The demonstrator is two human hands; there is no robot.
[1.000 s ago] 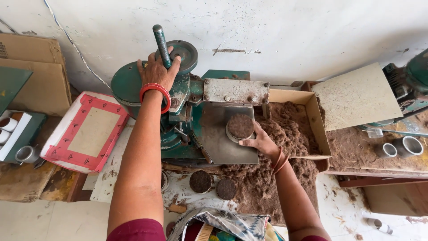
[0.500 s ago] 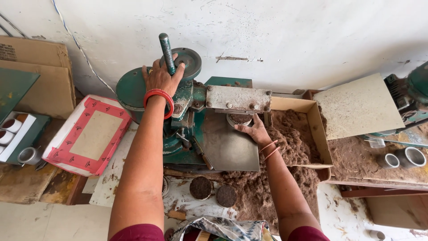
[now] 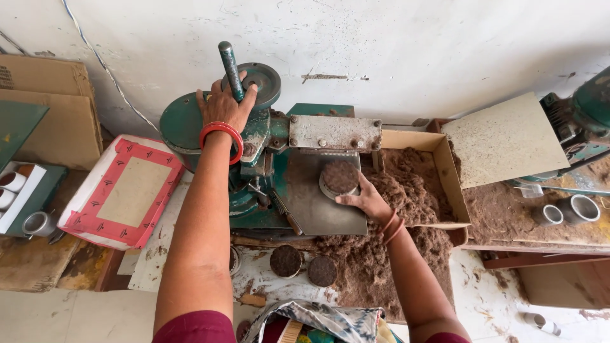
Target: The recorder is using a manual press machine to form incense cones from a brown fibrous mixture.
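Right hand (image 3: 367,202), fingers grasping the filled mould cup (image 3: 338,178), has drawn it out from under the press head onto the steel plate (image 3: 318,203); left hand (image 3: 223,108) stays clenched on the lever (image 3: 230,62).

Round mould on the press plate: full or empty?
Full. The round mould is packed level to its rim with brown material; right hand steadies it.

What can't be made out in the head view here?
- Left hand: palm and grip on the lever are hidden by its own back.
- Mould under the right hand: its depth and contents below the brown top cannot be seen from above.
- Press: the lower frame is hidden by the left arm.
- Second machine: cut off by the right edge.
- Cloth: cut off by the bottom edge.
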